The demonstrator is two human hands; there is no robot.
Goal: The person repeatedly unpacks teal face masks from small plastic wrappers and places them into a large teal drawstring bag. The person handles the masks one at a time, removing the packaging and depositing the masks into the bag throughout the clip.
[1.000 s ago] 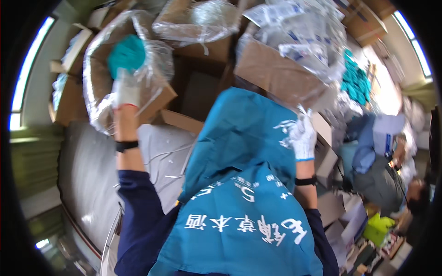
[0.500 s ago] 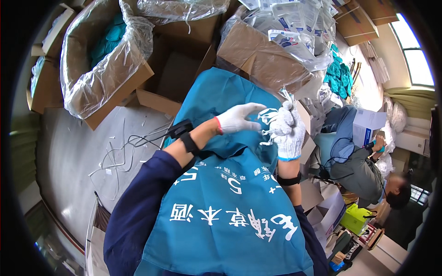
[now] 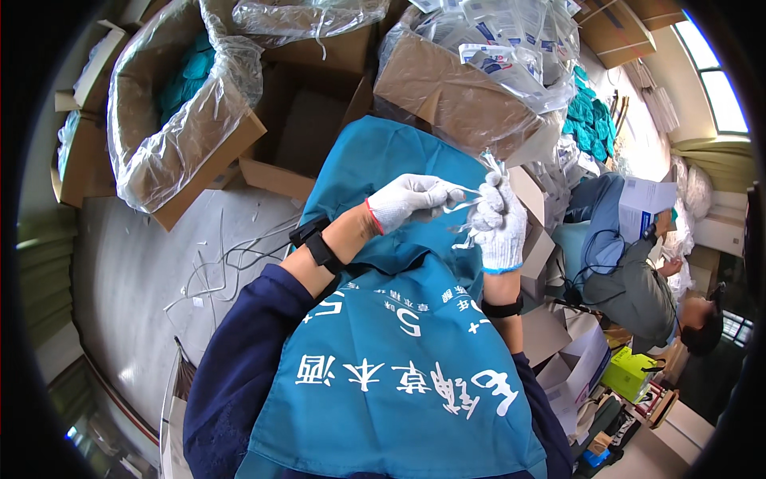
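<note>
Above the teal apron, both white-gloved hands, left hand and right hand, are pinching thin clear plastic strips with closed fingers.

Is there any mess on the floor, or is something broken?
Yes, a bit of mess: thin white strips lie scattered loose on the grey floor, left of the teal apron. Both gloved hands, the left hand and the right hand, pinch a similar white strip. Nothing looks broken.
</note>
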